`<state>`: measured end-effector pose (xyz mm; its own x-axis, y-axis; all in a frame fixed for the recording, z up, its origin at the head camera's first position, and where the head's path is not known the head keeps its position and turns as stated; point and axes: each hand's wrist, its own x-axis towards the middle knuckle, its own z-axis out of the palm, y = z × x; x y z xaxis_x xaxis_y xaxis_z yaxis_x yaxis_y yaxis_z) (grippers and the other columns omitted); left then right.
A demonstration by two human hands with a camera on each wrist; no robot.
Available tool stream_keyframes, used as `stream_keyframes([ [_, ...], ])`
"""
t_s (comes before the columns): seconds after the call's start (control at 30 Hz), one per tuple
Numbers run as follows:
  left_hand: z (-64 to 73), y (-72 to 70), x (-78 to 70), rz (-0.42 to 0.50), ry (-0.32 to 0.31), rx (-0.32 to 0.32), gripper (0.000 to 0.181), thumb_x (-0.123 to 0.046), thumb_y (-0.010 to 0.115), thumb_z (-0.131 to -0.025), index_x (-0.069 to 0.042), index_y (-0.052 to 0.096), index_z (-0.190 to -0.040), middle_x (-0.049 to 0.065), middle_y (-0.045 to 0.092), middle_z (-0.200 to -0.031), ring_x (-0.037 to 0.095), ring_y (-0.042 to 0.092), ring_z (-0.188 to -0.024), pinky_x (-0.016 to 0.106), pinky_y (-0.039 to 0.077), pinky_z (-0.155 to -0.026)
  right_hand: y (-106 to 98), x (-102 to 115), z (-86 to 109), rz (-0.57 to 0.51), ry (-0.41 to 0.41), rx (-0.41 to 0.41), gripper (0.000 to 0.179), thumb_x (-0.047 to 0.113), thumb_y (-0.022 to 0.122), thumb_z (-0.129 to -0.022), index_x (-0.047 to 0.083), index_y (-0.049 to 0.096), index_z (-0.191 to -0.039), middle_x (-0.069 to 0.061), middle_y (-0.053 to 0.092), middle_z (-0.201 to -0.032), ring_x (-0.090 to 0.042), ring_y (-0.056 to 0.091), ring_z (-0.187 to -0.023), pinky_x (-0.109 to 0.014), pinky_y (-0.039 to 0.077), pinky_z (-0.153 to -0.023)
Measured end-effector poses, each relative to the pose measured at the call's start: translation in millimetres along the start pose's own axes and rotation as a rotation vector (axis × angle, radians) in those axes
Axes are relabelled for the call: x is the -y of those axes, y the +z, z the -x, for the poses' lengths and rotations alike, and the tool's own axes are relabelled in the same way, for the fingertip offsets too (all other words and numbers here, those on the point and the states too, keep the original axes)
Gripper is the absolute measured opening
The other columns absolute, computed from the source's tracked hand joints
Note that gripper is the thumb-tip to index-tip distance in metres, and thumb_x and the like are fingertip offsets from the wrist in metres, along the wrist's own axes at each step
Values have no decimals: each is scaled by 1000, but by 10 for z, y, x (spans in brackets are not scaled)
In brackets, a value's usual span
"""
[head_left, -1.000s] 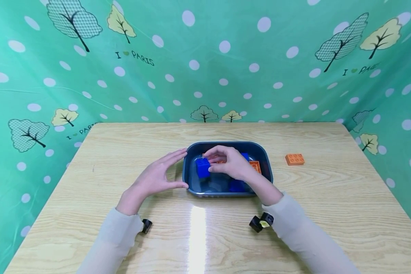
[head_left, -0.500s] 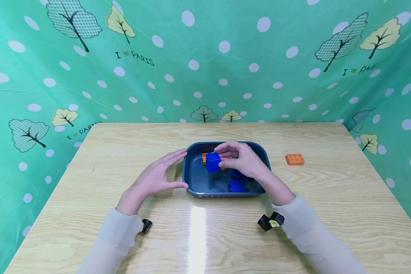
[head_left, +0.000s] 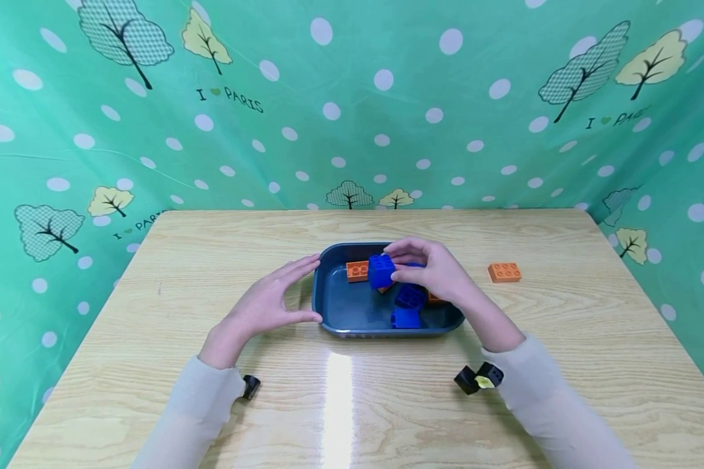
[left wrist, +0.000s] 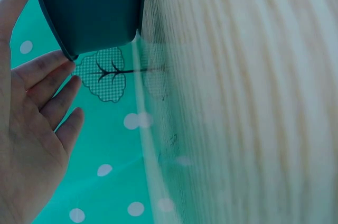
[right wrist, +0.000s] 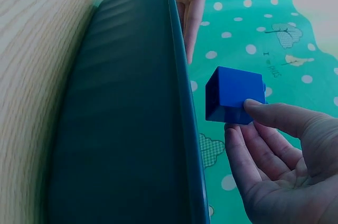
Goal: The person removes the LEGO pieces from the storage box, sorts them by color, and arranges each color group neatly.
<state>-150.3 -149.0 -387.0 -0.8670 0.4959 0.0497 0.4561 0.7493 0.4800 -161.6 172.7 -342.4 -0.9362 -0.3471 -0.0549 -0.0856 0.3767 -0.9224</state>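
My right hand (head_left: pixel 437 270) pinches a blue toy brick (head_left: pixel 381 271) between thumb and fingers, above the dark blue bin (head_left: pixel 352 332). In the right wrist view the same blue brick (right wrist: pixel 236 94) stands higher than the bin's rim (right wrist: pixel 185 102). At the bin's left end my left hand (head_left: pixel 266 301) rests with spread, straight fingers and thumb touching the rim. The left wrist view shows its fingertips (left wrist: pixel 66 57) at the bin's corner. Inside lie more blue bricks (head_left: pixel 407 317) and an orange brick (head_left: pixel 356 271); others are partly hidden under my right hand.
An orange six-stud brick (head_left: pixel 505 272) lies on the wooden table (head_left: pixel 223 234), right of the bin. Behind the table hangs a green curtain (head_left: pixel 305 98) with dots and trees. A bright light streak crosses the tabletop in front of the bin.
My right hand has carried the blue brick to the right and slightly toward the back of the bin, uncovering the orange and blue bricks inside. My left hand has stayed put.
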Motion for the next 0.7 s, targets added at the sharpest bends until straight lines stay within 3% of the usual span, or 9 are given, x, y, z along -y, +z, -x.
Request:
stream_keyframes([
  [0.7,2,0,2,10,-9,4,98,-59,80,-75,-25,36,-156,-5,30,-164,28,33,-150,59,37,-116,-264,-74,183,23,-16,-62,41,8,71,-91,1,59,-130,-20,61,-137,-34,59,-127,-22,57,-92],
])
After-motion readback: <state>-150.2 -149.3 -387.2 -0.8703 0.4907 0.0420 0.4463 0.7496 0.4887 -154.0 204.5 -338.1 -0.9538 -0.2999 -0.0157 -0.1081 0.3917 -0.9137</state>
